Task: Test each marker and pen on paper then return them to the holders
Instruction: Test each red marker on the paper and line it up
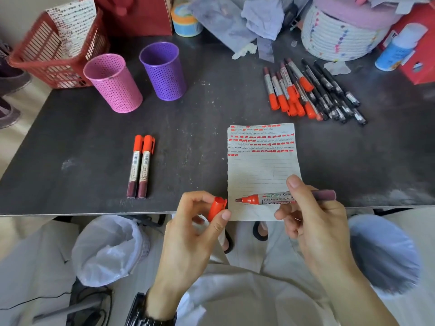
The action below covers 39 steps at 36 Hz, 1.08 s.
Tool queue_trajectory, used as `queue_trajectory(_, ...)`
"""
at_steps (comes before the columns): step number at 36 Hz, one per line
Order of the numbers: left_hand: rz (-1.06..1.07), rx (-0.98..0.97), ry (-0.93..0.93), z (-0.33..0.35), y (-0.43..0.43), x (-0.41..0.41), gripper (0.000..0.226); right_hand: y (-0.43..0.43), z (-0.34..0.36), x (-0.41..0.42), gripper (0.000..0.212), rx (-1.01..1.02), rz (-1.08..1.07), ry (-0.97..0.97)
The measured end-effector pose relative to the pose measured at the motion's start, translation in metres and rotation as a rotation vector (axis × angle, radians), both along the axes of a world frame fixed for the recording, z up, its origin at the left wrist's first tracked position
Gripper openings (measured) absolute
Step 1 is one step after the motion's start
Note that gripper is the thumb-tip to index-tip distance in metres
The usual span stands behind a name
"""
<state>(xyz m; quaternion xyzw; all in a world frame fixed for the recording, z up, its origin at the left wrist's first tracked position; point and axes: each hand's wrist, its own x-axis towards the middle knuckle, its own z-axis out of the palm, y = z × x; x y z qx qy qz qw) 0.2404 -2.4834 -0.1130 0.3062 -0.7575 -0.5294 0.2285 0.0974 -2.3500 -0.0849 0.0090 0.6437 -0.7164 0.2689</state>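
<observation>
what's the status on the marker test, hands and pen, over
Left hand pinches orange cap. Right hand holds uncapped marker, tip over paper. Both holders look empty. Nothing blocking.

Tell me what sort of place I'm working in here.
Probably a home desk or craft corner: a dark table with pen cups, a red basket and a lined bin underneath.

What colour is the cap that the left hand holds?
The cap in the left hand is orange-red, seen best in the head view, the only one.
</observation>
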Motion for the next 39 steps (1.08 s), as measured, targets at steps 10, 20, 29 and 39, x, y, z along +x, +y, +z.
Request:
queue_trajectory(10, -0.088, 0.021, -0.038, 0.005, 0.0, 0.001, 0.023, 0.003, -0.005, -0.001, 0.056, 0.038, 0.017, 0.026)
queue_trajectory(20, -0.184, 0.119, -0.044, 0.014, 0.002, 0.0, 0.027, 0.004, -0.011, 0.0, 0.053, 0.067, 0.088, 0.066)
queue_trajectory(29, -0.184, 0.263, 0.033, 0.023, 0.008, -0.006, 0.031, 0.0, -0.012, 0.006, 0.074, 0.129, 0.09, 0.075)
queue_trajectory(39, -0.159, 0.323, 0.043, 0.025, 0.012, -0.011, 0.033, 0.005, -0.01, 0.015, 0.054, 0.008, 0.013, 0.281)
